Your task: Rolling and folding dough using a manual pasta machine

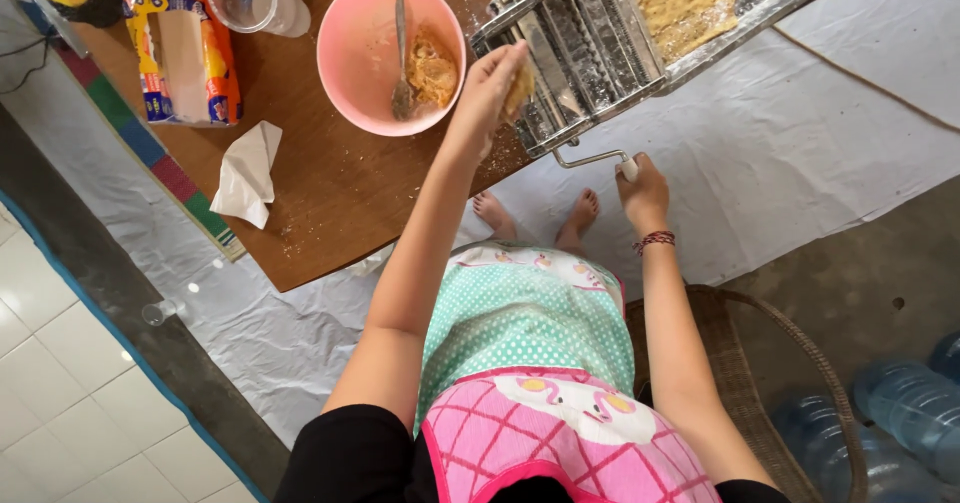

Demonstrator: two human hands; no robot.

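Head view, looking straight down: left hand is cupped around a lump of yellow dough, fingers closed on it, pressing it at the top of the metal pasta roller, which puts the dough right at the roller slot. Right hand is wrapped shut around the crank handle, low and to the side, clear of the tabletop edge where the crank can swing. A flattened dough sheet lies on the floured far side of the roller. Pink bowl with a spoon and leftover dough sits just beside the left hand, within easy reach. Flour bag and crumpled tissue sit well apart. Hidden: roller slot under the hand, the roller's clamp, far end cut off by the frame; most of the dough lump is covered by fingers.
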